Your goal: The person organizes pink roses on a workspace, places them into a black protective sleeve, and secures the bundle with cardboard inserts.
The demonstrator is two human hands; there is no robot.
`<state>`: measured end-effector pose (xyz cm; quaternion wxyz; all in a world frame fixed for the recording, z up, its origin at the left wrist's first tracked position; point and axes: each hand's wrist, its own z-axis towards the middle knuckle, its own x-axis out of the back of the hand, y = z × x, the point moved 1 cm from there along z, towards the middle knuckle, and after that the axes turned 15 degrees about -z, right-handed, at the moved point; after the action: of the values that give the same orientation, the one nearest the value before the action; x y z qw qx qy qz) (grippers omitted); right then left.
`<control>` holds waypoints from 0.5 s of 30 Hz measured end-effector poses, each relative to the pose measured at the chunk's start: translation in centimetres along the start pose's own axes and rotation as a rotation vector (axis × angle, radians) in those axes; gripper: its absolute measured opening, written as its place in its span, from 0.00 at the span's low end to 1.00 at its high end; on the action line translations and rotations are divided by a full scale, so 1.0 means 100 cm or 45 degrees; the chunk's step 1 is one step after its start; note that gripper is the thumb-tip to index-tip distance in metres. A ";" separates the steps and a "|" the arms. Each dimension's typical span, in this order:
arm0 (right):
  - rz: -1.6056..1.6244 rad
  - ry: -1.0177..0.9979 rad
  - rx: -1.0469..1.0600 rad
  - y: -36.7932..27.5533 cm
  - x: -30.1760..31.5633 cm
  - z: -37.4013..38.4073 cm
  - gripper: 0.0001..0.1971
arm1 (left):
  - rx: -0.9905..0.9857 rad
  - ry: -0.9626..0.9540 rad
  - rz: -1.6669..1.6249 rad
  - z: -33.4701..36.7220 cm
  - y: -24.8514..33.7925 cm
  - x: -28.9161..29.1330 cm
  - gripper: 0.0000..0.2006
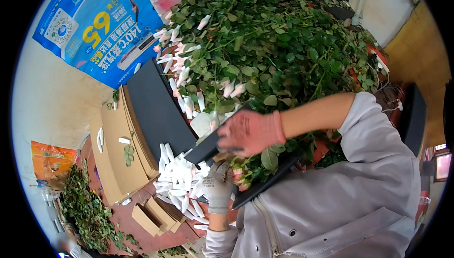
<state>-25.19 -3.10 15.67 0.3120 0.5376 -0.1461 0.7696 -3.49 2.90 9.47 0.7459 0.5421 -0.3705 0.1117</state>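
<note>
My right hand (249,133), in a pink work glove, reaches across from the right, over a narrow black board (204,149). Its fingers are smeared by motion, so their grip on the board is unclear. Below it, my left hand (217,184) wears a pale grey glove. Its fingers are curled at the board's lower end; what they hold is hidden. Pink-and-green rose heads (242,181) lie just right of the left hand, with leafy stems running under my right wrist. White tube-shaped sleeves (182,175) are heaped beside the left hand.
A big pile of leafy rose stems (279,45) covers the far side, with white-sleeved buds (182,76) along its left edge. Left of centre lie a black panel (153,111) and stacked cardboard sheets (118,149). Smaller cardboard pieces (156,215) lie nearer. Cut leaves (90,210) lie lower left.
</note>
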 end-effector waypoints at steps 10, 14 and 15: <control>-0.440 -0.726 -0.530 0.197 -0.120 0.147 0.31 | -0.010 -0.153 0.025 0.003 0.021 0.007 0.17; -0.553 -0.891 -0.301 0.214 -0.116 0.116 0.14 | -0.045 -0.182 0.009 0.011 0.035 0.002 0.20; -0.588 -0.667 -0.325 0.212 -0.110 0.111 0.12 | -0.049 -0.190 0.009 0.008 0.030 -0.001 0.20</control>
<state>-28.04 -28.98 12.12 0.4939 0.6919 -0.1905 0.4909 -5.61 3.33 11.68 0.7262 0.5330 -0.4290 0.0667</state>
